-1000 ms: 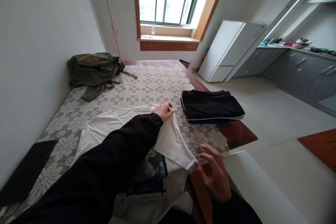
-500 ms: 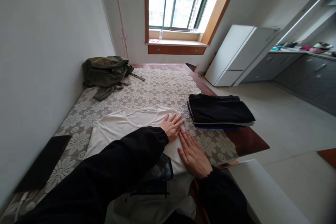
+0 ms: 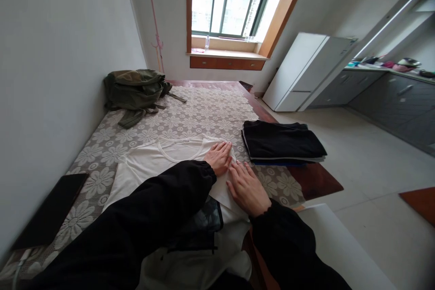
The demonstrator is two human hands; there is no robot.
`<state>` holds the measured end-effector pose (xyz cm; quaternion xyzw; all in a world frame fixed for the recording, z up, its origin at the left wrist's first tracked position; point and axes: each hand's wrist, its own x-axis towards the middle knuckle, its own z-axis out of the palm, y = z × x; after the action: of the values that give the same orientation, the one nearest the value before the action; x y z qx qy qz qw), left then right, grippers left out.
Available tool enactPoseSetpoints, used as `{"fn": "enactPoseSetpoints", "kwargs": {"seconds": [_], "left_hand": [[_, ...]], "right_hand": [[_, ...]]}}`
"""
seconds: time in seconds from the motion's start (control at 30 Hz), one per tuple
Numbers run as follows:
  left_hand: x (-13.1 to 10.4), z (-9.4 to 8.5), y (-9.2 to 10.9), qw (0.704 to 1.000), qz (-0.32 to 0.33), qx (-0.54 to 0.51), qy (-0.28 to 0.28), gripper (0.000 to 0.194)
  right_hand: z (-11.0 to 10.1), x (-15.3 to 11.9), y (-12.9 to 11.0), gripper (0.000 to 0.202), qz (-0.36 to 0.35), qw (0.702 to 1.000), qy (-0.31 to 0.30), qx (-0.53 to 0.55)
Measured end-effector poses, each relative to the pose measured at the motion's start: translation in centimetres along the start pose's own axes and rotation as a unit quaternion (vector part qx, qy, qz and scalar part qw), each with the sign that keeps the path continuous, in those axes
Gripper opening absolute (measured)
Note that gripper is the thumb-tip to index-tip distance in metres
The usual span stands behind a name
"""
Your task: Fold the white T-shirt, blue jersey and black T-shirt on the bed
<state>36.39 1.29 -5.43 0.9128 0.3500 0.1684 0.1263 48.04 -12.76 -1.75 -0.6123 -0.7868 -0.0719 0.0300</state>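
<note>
A white T-shirt (image 3: 136,174) lies spread on the lace tablecloth, its round neckline away from me. My left hand (image 3: 219,157) reaches across it and lies flat on the sleeve at the right, fingers stretched out. Just below and to the right, my right hand (image 3: 248,189) rests with extended fingers on that sleeve's edge, its fingertips close to the left hand. A dark patterned area (image 3: 204,219) shows on the lower front, partly covered by my left sleeve. My forearms hide much of the shirt's lower part.
A stack of folded dark clothes (image 3: 283,141) lies at the table's right edge. Further back on the left is a green backpack (image 3: 136,90). A black tablet-like device (image 3: 50,210) with a white cable lies near left. A white refrigerator (image 3: 299,72) stands beyond the table.
Both hands have shifted slightly over the sleeve; the left hand's fingers are closer together and the right hand's fingers are a little more bent. The view has moved slightly.
</note>
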Motion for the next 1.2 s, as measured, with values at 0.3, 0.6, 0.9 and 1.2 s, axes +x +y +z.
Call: {"fn": "enactPoseSetpoints", "kwargs": {"seconds": [0.3,0.6,0.9,1.2], "left_hand": [[0.1,0.7,-1.0,0.993,-0.011,-0.096,0.067,0.064],[-0.1,0.9,-1.0,0.994,-0.004,-0.099,0.039,0.069],[-0.6,0.2,0.1,0.995,-0.046,-0.079,-0.038,0.067],[-12.1,-7.1,0.2,0.975,-0.093,-0.043,-0.195,0.070]], "right_hand": [[5.5,3.2,1.3,0.060,0.037,0.999,0.024,0.011],[6.3,5.6,2.7,0.063,0.079,0.997,0.016,0.014],[7.0,6.2,3.3,0.063,0.075,0.997,0.027,0.001],[6.0,4.4,2.2,0.061,0.015,0.998,0.067,-0.012]]}}
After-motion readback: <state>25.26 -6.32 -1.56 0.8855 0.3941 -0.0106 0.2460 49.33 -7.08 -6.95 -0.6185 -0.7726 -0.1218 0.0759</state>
